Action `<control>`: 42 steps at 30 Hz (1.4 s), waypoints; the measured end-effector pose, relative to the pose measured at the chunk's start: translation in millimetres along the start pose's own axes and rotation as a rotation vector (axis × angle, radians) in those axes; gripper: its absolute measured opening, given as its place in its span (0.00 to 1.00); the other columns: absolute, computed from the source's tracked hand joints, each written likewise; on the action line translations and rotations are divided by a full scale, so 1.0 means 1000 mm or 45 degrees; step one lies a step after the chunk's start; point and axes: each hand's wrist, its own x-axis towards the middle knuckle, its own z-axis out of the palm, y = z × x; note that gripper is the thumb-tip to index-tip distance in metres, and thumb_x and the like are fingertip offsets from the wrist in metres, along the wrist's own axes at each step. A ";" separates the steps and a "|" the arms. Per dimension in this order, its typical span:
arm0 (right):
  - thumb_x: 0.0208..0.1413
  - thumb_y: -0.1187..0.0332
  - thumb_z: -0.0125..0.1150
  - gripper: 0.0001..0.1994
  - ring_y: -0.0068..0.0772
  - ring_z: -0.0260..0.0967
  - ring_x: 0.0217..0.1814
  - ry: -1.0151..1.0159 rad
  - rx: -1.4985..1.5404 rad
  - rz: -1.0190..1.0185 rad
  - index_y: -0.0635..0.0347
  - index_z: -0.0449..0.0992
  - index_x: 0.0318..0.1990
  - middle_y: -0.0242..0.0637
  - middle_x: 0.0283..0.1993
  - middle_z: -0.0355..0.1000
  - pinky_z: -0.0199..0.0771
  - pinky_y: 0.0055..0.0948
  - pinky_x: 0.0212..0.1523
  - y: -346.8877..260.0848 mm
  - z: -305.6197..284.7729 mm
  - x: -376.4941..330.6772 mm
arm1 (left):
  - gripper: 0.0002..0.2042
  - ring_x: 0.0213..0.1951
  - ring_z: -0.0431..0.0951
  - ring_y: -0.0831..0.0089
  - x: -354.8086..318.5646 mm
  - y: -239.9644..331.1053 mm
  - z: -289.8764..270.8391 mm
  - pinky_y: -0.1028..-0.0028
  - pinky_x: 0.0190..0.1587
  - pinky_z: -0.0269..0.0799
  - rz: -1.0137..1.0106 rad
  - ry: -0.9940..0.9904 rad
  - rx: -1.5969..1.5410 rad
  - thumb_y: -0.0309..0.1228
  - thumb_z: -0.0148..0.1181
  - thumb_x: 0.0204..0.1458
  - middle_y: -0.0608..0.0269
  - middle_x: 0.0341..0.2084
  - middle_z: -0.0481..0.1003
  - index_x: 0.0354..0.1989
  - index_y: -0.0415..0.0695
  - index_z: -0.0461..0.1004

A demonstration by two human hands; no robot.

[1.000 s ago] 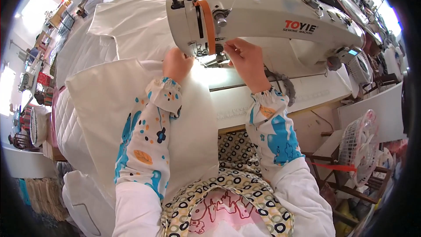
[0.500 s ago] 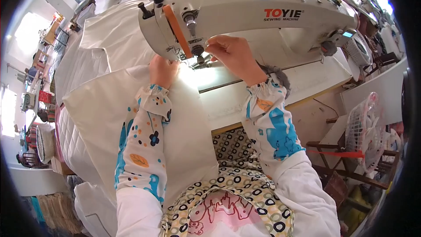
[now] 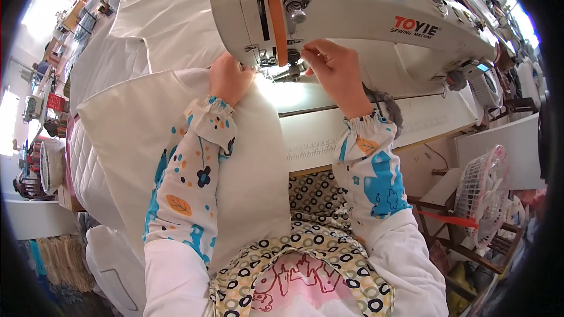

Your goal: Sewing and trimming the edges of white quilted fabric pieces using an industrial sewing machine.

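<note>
A white sewing machine (image 3: 352, 14) stands in front of me, its lamp lighting the bed below the needle area. My left hand (image 3: 231, 80) is closed beside the presser foot, over white fabric (image 3: 249, 158); its fingertips are partly hidden, and what they pinch is too small to make out. My right hand (image 3: 339, 76) has its thumb and forefinger pinched together just right of the dark lower knob (image 3: 294, 66) on the machine head. Any thread between them is too fine to see. The fabric spreads over the table's left side and down toward my lap.
An orange strip (image 3: 273, 20) runs down the machine head. Quilted white material (image 3: 88, 167) hangs at the left. On the right, a white-and-pink fan (image 3: 484, 194) stands by a dark wooden frame. The table's front edge (image 3: 423, 141) lies below my right wrist.
The view has shifted, so the machine sits farther right and higher in the picture. Both hands keep nearly the same places against the machine, still closed.
</note>
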 end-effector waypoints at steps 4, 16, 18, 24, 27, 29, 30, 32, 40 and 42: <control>0.59 0.71 0.63 0.06 0.21 0.76 0.25 -0.003 0.032 0.009 0.66 0.79 0.38 0.36 0.24 0.76 0.74 0.20 0.28 -0.002 0.001 -0.002 | 0.07 0.34 0.78 0.45 -0.003 0.001 0.000 0.56 0.39 0.73 0.017 0.045 0.025 0.27 0.63 0.44 0.44 0.26 0.77 0.30 0.36 0.76; 0.52 0.75 0.60 0.20 0.37 0.75 0.47 -0.107 -0.560 -0.113 0.57 0.74 0.55 0.39 0.47 0.77 0.75 0.35 0.47 -0.013 0.011 -0.077 | 0.09 0.33 0.79 0.50 0.004 0.007 0.002 0.57 0.37 0.72 -0.136 -0.221 0.036 0.28 0.64 0.45 0.50 0.29 0.78 0.35 0.40 0.78; 0.50 0.75 0.59 0.23 0.41 0.72 0.55 -0.184 -0.623 -0.244 0.56 0.74 0.56 0.40 0.54 0.75 0.72 0.40 0.56 -0.019 0.025 -0.092 | 0.10 0.34 0.79 0.49 0.003 -0.033 0.007 0.57 0.37 0.72 0.073 -0.121 0.071 0.28 0.65 0.45 0.50 0.30 0.79 0.36 0.40 0.78; 0.49 0.71 0.57 0.23 0.41 0.65 0.67 -0.445 -0.398 -0.740 0.60 0.73 0.56 0.45 0.61 0.70 0.60 0.48 0.71 -0.019 0.029 -0.120 | 0.10 0.32 0.76 0.69 0.014 -0.051 0.008 0.67 0.39 0.71 -0.009 -0.154 -0.043 0.26 0.66 0.48 0.59 0.30 0.77 0.37 0.35 0.76; 0.49 0.71 0.57 0.19 0.40 0.70 0.62 -0.329 -0.320 -0.783 0.64 0.75 0.51 0.45 0.56 0.73 0.69 0.41 0.66 -0.014 0.043 -0.137 | 0.10 0.38 0.77 0.72 0.017 -0.071 0.001 0.70 0.45 0.73 0.257 -0.133 0.458 0.24 0.66 0.51 0.60 0.38 0.80 0.40 0.34 0.78; 0.49 0.71 0.58 0.15 0.39 0.74 0.57 -0.228 -0.341 -0.803 0.66 0.77 0.46 0.43 0.51 0.76 0.74 0.36 0.62 -0.017 0.048 -0.139 | 0.11 0.40 0.77 0.71 0.020 -0.098 0.002 0.70 0.46 0.73 0.673 -0.032 0.748 0.25 0.66 0.51 0.59 0.40 0.79 0.41 0.33 0.78; 0.49 0.71 0.58 0.15 0.39 0.74 0.57 -0.232 -0.353 -0.790 0.66 0.77 0.45 0.43 0.51 0.77 0.74 0.36 0.62 -0.017 0.050 -0.141 | 0.12 0.41 0.78 0.71 0.018 -0.105 0.000 0.70 0.47 0.73 0.554 -0.034 0.612 0.27 0.65 0.52 0.59 0.41 0.79 0.42 0.33 0.78; 0.49 0.71 0.58 0.15 0.39 0.74 0.57 -0.217 -0.369 -0.765 0.66 0.78 0.45 0.43 0.50 0.77 0.74 0.37 0.62 -0.019 0.053 -0.145 | 0.15 0.43 0.78 0.69 0.017 -0.108 -0.002 0.69 0.49 0.73 0.306 -0.083 0.450 0.30 0.63 0.54 0.59 0.44 0.80 0.46 0.33 0.77; 0.50 0.72 0.58 0.14 0.42 0.74 0.58 -0.183 -0.317 -0.577 0.72 0.78 0.42 0.49 0.51 0.77 0.71 0.37 0.64 -0.023 0.055 -0.153 | 0.14 0.47 0.77 0.71 0.010 -0.092 -0.029 0.73 0.52 0.72 -0.145 -0.015 -0.303 0.26 0.53 0.61 0.62 0.51 0.77 0.53 0.35 0.74; 0.50 0.71 0.58 0.15 0.42 0.73 0.58 -0.195 -0.277 -0.592 0.72 0.78 0.43 0.49 0.51 0.77 0.71 0.38 0.64 -0.033 0.055 -0.152 | 0.14 0.45 0.78 0.71 -0.007 -0.127 -0.055 0.72 0.50 0.73 -0.194 -0.102 -0.440 0.26 0.58 0.59 0.61 0.48 0.78 0.51 0.34 0.76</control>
